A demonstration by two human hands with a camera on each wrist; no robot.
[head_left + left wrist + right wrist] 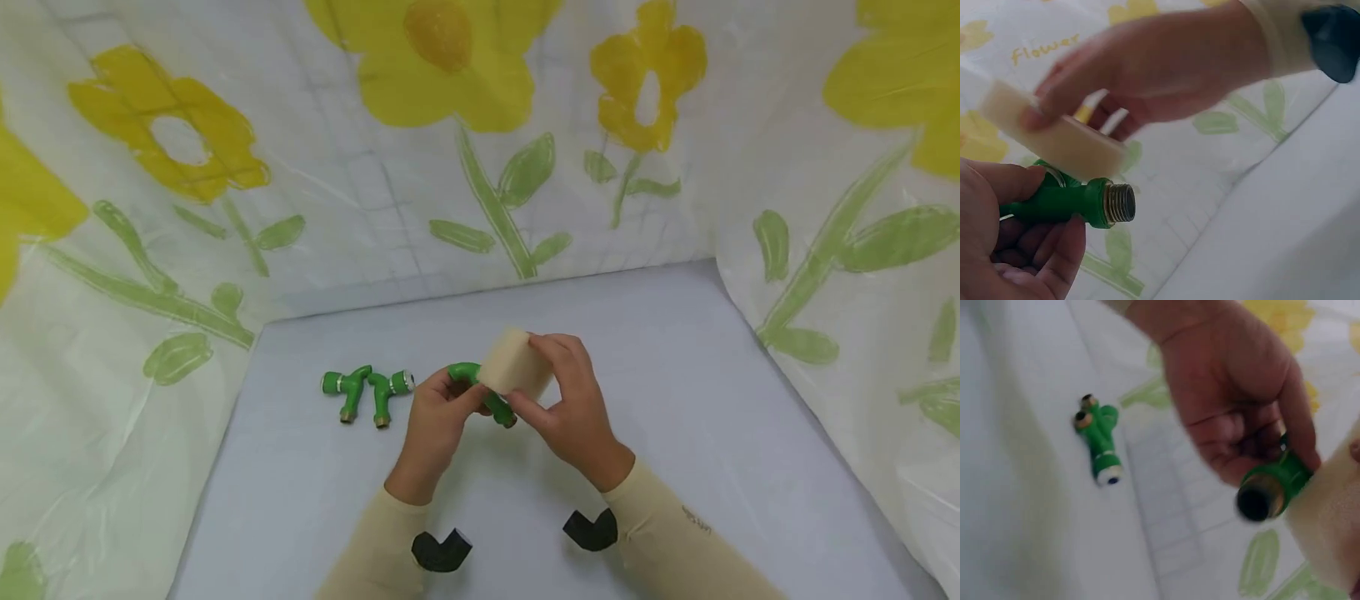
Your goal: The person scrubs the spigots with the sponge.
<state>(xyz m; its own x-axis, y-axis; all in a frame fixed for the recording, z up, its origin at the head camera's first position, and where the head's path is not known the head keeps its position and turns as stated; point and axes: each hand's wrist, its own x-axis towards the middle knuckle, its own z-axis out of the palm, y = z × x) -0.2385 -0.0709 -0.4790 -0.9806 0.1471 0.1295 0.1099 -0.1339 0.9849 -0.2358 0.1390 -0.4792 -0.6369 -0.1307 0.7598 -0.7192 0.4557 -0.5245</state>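
A green tap with a threaded metal end is held by my left hand, thumb on one side and fingers curled below. In the head view the tap's curved end shows above that hand. Between thumb and fingers, my right hand grips a pale cream sponge. The sponge overlaps the middle of the tap in the head view, and in the left wrist view it is blurred just above the tap. In the right wrist view the tap's round open end faces the camera.
Two more green taps lie side by side on the white table, left of my hands. A white sheet painted with yellow flowers hangs around the table's back and sides. A black band piece sits at each wrist.
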